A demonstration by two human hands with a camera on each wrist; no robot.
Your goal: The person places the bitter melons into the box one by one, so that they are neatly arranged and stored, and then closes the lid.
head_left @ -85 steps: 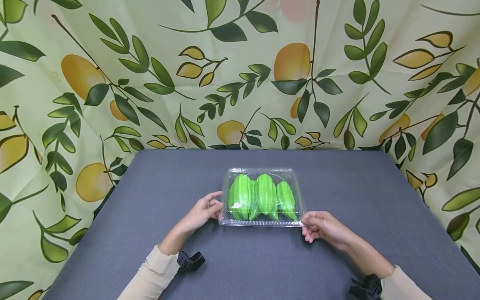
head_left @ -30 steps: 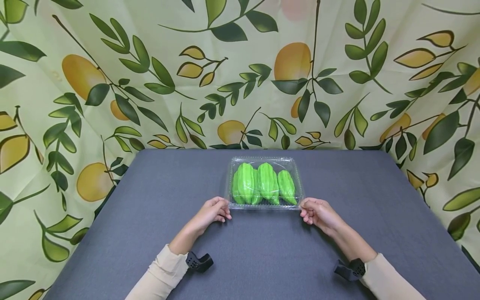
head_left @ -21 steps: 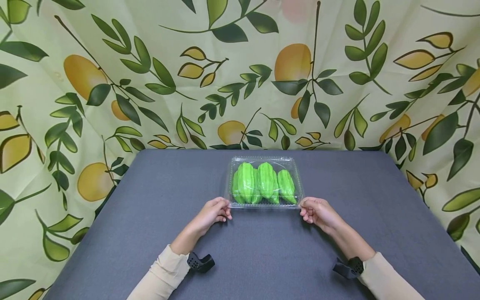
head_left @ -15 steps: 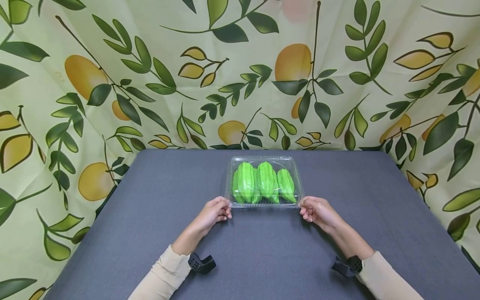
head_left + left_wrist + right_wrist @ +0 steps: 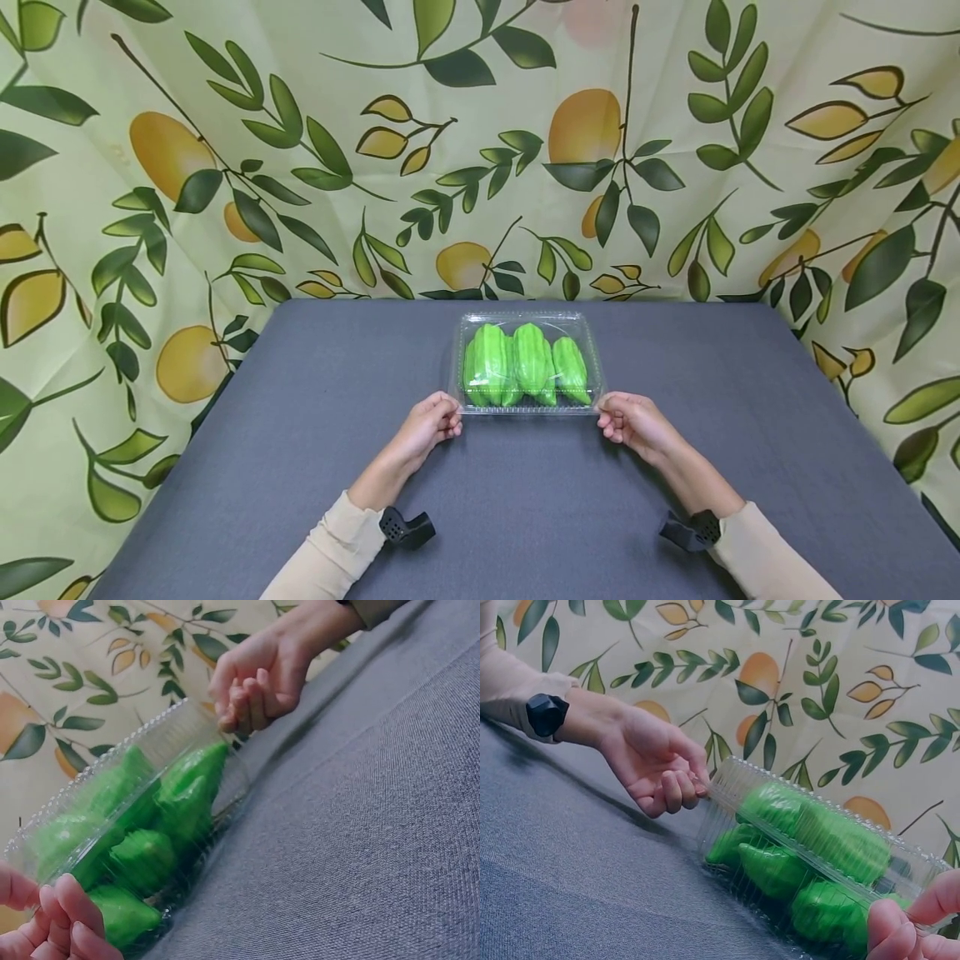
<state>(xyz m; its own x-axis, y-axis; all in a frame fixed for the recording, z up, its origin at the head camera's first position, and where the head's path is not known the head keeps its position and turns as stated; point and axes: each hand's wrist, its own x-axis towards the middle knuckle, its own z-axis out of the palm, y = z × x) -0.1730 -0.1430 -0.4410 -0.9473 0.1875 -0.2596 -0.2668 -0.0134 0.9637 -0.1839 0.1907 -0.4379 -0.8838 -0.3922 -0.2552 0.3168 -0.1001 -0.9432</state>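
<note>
A clear plastic clamshell container (image 5: 528, 410) with its lid down sits on the table in the head view. Several bright green, ribbed, pointed vegetables (image 5: 529, 358) lie inside it, showing through the lid. At the near left corner, my left hand (image 5: 431, 425) pinches the rim between thumb and fingers. My right hand (image 5: 637, 425) pinches the rim at the near right corner in the same way. In the left wrist view the container's seam (image 5: 112, 825) runs between the two hands. The right wrist view shows my right thumb and fingers (image 5: 889, 926) at the rim.
A dark grey cloth-covered table (image 5: 525, 508) spreads around the container. Behind it and at both sides hangs a curtain (image 5: 480, 133) printed with leaves and orange fruit. Each wrist wears a black camera mount (image 5: 407, 528).
The container has moved away from me toward the table's far edge. My left hand has gone from its left side to the near left corner. In the last second, both hands have hardly moved.
</note>
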